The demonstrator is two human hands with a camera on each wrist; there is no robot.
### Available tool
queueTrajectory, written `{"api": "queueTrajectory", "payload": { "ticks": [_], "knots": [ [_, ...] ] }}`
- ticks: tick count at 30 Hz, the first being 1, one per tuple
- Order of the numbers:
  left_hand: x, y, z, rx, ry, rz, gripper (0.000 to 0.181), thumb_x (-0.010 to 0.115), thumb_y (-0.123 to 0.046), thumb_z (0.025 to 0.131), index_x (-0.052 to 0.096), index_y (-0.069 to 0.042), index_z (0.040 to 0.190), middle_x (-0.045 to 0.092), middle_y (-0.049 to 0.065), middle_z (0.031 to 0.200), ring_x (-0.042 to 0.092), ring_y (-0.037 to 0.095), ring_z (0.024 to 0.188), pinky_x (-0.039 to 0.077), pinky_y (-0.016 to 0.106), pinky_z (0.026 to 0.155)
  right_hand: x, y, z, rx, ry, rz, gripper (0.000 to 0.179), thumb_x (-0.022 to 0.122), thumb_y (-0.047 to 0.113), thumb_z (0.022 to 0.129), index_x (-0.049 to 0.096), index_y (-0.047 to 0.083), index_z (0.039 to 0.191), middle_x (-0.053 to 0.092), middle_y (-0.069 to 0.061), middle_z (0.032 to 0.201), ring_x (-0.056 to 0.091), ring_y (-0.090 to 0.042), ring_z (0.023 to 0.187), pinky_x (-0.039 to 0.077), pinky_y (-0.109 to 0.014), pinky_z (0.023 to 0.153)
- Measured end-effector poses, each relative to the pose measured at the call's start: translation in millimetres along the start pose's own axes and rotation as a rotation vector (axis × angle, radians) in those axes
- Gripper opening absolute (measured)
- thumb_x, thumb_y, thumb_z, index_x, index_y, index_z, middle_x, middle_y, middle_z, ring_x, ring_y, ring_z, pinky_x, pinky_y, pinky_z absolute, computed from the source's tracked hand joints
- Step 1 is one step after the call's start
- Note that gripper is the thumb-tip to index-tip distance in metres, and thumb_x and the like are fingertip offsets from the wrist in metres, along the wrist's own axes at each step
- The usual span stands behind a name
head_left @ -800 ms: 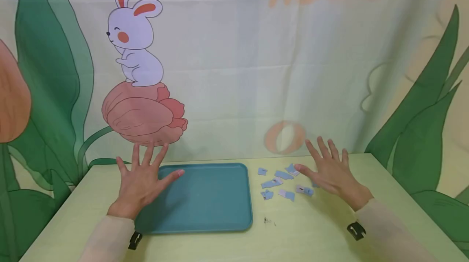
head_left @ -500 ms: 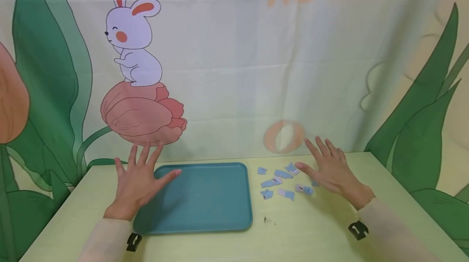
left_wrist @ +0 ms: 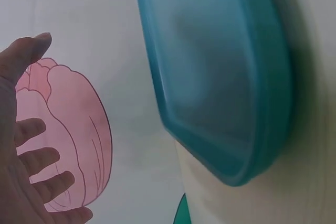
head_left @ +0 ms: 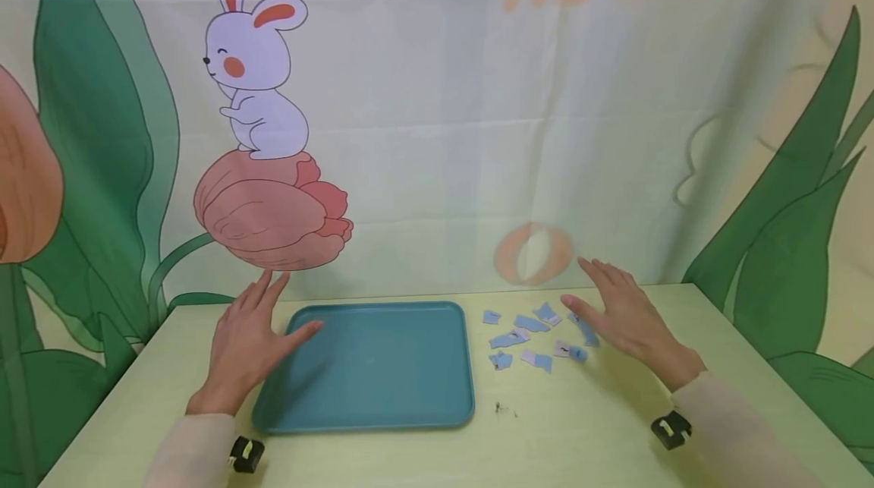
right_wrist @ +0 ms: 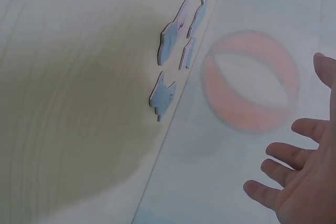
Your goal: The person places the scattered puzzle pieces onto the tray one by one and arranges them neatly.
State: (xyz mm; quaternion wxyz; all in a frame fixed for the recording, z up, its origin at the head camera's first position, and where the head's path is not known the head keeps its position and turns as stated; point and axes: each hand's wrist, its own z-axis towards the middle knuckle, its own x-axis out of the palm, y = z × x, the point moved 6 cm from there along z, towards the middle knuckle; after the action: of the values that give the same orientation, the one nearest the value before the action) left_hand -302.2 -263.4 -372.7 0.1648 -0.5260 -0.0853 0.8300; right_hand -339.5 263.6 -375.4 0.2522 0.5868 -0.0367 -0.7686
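Observation:
My left hand [head_left: 246, 340] hovers over the left side of a teal tray [head_left: 372, 420], holding nothing, thumb stretched out toward the right. In the left wrist view its fingers [left_wrist: 39, 161] are slightly bent, apart from the tray's rim [left_wrist: 275, 93]. On the right, my right hand [head_left: 628, 317] is raised beside several flat blue-and-lilac puzzle pieces [head_left: 508, 338], its thumb spread from the fingers and its palm bare. The nearest piece [right_wrist: 163, 96] lies on the table in the right wrist view, with a gap between it and the hand. One piece is partly hidden behind the hand in the head view.
Small dark marks [head_left: 501, 408] show on the pale yellow-green table [head_left: 546, 458] below the pieces. A printed curtain [head_left: 423, 131] with a rabbit on a tulip hangs along the table's back edge. Black wrist devices [head_left: 247, 454] are worn at both sleeves.
The fingers of both hands have drawn closer together from a wide spread. The left hand has turned and sunk slightly; the right has shifted a little right. Tray and pieces stay put.

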Motion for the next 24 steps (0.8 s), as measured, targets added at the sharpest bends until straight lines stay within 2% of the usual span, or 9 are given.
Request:
{"api": "queueTrajectory", "payload": {
  "ticks": [5, 8, 12, 15, 19, 24],
  "knots": [
    [2.7, 7.9, -4.3, -0.021, -0.011, -0.024, 0.096, 0.078, -0.059, 0.089, 0.044, -0.003, 0.159, 0.037, 0.03, 0.163, 0.039, 0.055, 0.142, 0.041, 0.075, 0.102, 1.4, -2.5, -1.3, 0.004, -0.03, 0.034, 0.081, 0.06, 0.052, 0.106, 0.037, -0.004, 0.16, 0.037, -0.034, 0.16, 0.033, -0.055, 0.146, 0.03, -0.076, 0.112],
    [6.3, 14.5, -7.3, -0.049, 0.013, -0.047, 0.093, 0.078, -0.057, 0.091, 0.044, -0.004, 0.16, 0.04, 0.029, 0.161, 0.042, 0.055, 0.14, 0.045, 0.075, 0.098, 3.0, -3.6, -2.5, 0.015, -0.036, 0.058, 0.08, 0.061, 0.051, 0.106, 0.039, -0.005, 0.159, 0.038, -0.033, 0.159, 0.035, -0.055, 0.145, 0.032, -0.075, 0.111],
    [11.2, 23.5, -11.1, -0.1, 0.054, -0.084, 0.091, 0.078, -0.053, 0.093, 0.042, -0.005, 0.161, 0.043, 0.028, 0.16, 0.044, 0.052, 0.141, 0.046, 0.073, 0.098, 6.7, -3.8, -3.8, 0.029, -0.039, 0.089, 0.075, 0.063, 0.046, 0.106, 0.043, -0.006, 0.156, 0.041, -0.032, 0.157, 0.036, -0.053, 0.145, 0.033, -0.073, 0.112],
    [13.0, 28.1, -13.1, -0.125, 0.062, -0.102, 0.09, 0.08, -0.047, 0.093, 0.041, -0.005, 0.162, 0.044, 0.028, 0.159, 0.044, 0.051, 0.141, 0.045, 0.072, 0.101, 9.6, -3.2, -4.4, 0.028, -0.047, 0.11, 0.069, 0.065, 0.039, 0.107, 0.046, -0.009, 0.152, 0.043, -0.032, 0.154, 0.037, -0.052, 0.144, 0.033, -0.071, 0.113],
    [14.0, 31.1, -14.4, -0.124, 0.053, -0.124, 0.087, 0.081, -0.039, 0.093, 0.041, -0.004, 0.161, 0.047, 0.03, 0.156, 0.049, 0.05, 0.138, 0.045, 0.07, 0.101, 12.0, -5.9, -6.4, 0.04, -0.063, 0.14, 0.064, 0.066, 0.033, 0.107, 0.048, -0.01, 0.15, 0.047, -0.031, 0.151, 0.042, -0.051, 0.141, 0.035, -0.068, 0.113],
    [15.1, 32.5, -15.3, -0.115, 0.042, -0.154, 0.083, 0.082, -0.033, 0.093, 0.043, -0.002, 0.16, 0.051, 0.03, 0.152, 0.056, 0.048, 0.13, 0.048, 0.07, 0.096, 15.6, -13.5, -10.1, 0.081, -0.073, 0.161, 0.062, 0.066, 0.029, 0.106, 0.049, -0.011, 0.149, 0.05, -0.032, 0.147, 0.051, -0.051, 0.131, 0.043, -0.067, 0.106]
  ]
}}
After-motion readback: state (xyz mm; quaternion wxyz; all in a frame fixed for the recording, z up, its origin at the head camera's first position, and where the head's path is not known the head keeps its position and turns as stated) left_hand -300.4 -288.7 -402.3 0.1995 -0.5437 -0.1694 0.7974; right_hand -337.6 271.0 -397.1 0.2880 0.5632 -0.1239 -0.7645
